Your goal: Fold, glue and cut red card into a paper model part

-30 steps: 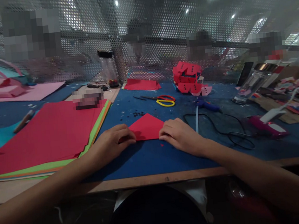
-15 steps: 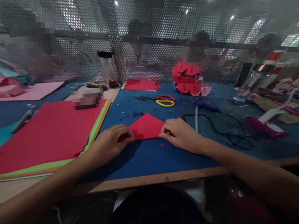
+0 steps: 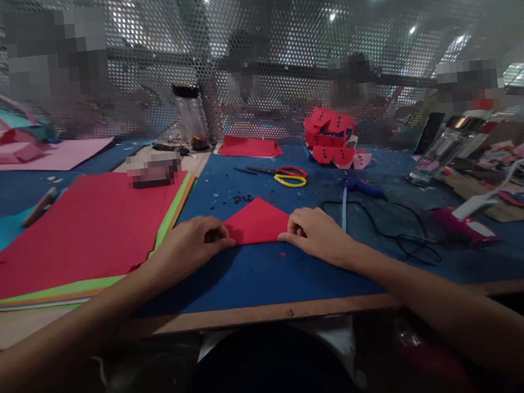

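Observation:
A sheet of red paper (image 3: 258,223), folded to a triangle with its peak pointing away from me, lies on the blue table mat (image 3: 261,283). My left hand (image 3: 203,236) pinches its left corner, fingers curled. At the right corner, my right hand (image 3: 309,232) grips the fold between thumb and bent fingers. The straight folded edge faces me. Just beyond the paper are small dark round bits (image 3: 242,199) and a pair of scissors (image 3: 288,176) with red and yellow handles. A tiny red scrap (image 3: 282,254) lies between my hands, nearer to me.
Left is a stack of coloured sheets (image 3: 84,226), red on top, with a phone-like dark object (image 3: 154,173) on it. Right are a blue glue gun (image 3: 363,185), its cord and a magenta power box (image 3: 466,225). Red paper pieces (image 3: 330,137) and a jar (image 3: 190,117) stand behind.
The red paper and both hands stay almost in place. My left fingers have lifted and opened slightly around the corner; the camera view has shifted a little.

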`<state>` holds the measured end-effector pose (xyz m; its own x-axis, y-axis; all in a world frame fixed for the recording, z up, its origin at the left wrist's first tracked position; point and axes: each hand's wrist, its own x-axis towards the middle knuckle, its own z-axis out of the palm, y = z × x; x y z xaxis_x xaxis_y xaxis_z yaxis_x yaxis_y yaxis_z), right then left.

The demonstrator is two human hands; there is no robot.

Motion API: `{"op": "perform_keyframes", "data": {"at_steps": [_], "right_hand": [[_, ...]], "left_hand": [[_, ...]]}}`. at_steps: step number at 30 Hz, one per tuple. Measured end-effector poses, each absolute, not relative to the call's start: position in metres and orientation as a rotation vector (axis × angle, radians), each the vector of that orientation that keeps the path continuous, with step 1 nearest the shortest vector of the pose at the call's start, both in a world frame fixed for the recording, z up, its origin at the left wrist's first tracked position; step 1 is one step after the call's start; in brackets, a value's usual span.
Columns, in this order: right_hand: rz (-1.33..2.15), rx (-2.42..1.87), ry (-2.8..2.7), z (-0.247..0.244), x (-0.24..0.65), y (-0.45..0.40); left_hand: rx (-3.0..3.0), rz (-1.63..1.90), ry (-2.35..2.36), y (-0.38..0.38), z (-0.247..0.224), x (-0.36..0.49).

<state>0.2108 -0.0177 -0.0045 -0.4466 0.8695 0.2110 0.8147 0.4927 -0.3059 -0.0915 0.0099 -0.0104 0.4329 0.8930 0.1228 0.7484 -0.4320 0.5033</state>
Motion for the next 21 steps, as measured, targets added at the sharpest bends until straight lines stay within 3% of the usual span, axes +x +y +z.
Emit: {"op": "perform_keyframes", "data": {"at_steps": [21], "right_hand": [[0.243,-1.407,-2.398,-0.008,0.221,-0.012]], "left_hand": [[2.284,0.387,1.410,0.015,0.005,-0.102]]}}
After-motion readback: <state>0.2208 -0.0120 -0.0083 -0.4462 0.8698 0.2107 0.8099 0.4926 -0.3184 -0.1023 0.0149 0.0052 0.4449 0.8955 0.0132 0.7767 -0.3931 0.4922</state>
